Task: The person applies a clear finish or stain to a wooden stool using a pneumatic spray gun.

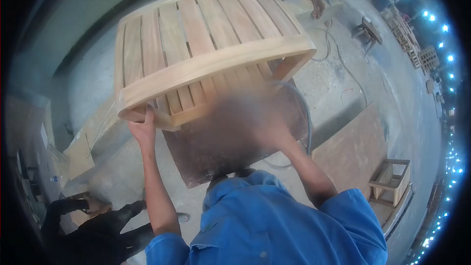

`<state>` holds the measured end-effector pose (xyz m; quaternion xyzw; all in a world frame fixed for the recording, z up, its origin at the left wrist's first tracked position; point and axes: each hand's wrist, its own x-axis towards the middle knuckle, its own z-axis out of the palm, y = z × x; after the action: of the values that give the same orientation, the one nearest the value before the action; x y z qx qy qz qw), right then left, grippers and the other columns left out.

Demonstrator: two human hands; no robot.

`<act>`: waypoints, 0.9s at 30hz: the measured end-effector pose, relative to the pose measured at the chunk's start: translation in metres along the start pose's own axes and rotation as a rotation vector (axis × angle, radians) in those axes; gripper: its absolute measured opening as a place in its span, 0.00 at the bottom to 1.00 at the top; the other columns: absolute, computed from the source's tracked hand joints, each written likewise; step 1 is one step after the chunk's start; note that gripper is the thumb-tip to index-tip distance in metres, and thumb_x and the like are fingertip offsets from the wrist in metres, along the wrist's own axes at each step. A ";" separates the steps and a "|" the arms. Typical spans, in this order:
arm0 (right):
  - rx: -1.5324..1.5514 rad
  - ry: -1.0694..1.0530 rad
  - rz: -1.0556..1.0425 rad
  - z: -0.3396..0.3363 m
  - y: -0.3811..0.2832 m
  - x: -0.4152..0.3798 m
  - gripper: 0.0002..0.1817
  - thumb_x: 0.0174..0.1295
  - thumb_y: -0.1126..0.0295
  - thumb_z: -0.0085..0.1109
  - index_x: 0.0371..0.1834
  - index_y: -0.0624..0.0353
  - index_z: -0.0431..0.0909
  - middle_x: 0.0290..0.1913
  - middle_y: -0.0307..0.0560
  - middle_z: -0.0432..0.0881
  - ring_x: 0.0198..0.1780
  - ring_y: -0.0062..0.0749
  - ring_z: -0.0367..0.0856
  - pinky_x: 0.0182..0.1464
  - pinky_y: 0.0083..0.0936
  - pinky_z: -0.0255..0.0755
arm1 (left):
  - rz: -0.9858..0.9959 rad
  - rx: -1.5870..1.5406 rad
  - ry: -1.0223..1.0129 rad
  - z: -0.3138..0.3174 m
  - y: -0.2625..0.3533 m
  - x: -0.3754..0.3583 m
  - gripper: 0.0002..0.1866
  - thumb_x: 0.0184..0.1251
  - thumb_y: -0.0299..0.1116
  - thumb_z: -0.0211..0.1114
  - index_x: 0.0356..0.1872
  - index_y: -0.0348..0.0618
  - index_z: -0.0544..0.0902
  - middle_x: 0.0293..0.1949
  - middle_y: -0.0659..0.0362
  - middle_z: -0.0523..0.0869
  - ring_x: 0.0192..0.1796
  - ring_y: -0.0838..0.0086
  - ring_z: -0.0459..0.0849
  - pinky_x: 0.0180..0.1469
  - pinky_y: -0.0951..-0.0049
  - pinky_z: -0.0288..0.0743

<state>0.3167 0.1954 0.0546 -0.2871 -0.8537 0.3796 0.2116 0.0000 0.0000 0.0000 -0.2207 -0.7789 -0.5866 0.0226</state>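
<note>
A slatted wooden table of pale, bare timber stands tilted in front of me, its slatted top toward the camera. More slats show lower down, under the front rail. My left hand grips the table's near left corner, thumb up against the wood. My right hand reaches forward below the front rail, to the right of the lower slats. A grey-brown blur covers its fingers, so whatever it holds or touches is hidden.
Beneath the table lies a dark brown board. A grey hose curves along its right side. To the right are a flat wooden panel and a small wooden frame. A person in dark clothes is at lower left.
</note>
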 end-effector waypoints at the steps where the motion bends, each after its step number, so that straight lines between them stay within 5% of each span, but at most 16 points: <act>1: -0.024 0.005 -0.018 0.001 0.003 -0.010 0.27 0.60 0.51 0.68 0.58 0.55 0.82 0.33 0.62 0.86 0.39 0.58 0.86 0.44 0.41 0.80 | 0.016 -0.021 0.001 0.000 0.002 0.002 0.23 0.62 0.34 0.72 0.54 0.30 0.78 0.48 0.49 0.84 0.50 0.66 0.83 0.54 0.68 0.75; 20: -0.214 0.370 0.291 -0.034 0.033 -0.045 0.26 0.62 0.52 0.66 0.59 0.55 0.81 0.32 0.59 0.86 0.38 0.57 0.87 0.41 0.44 0.79 | -0.084 -0.002 -0.006 0.002 0.006 -0.008 0.17 0.65 0.31 0.69 0.50 0.29 0.80 0.44 0.52 0.85 0.45 0.68 0.83 0.50 0.69 0.76; 27: -0.175 0.206 0.321 -0.020 0.032 -0.047 0.27 0.61 0.49 0.66 0.58 0.55 0.81 0.31 0.61 0.86 0.38 0.60 0.86 0.43 0.46 0.79 | 0.007 0.001 -0.001 0.002 0.005 -0.010 0.15 0.67 0.29 0.67 0.50 0.28 0.79 0.42 0.53 0.85 0.44 0.69 0.83 0.49 0.70 0.76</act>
<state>0.3740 0.1928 0.0352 -0.4741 -0.8005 0.3015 0.2086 0.0115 -0.0003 0.0014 -0.2237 -0.7784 -0.5860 0.0245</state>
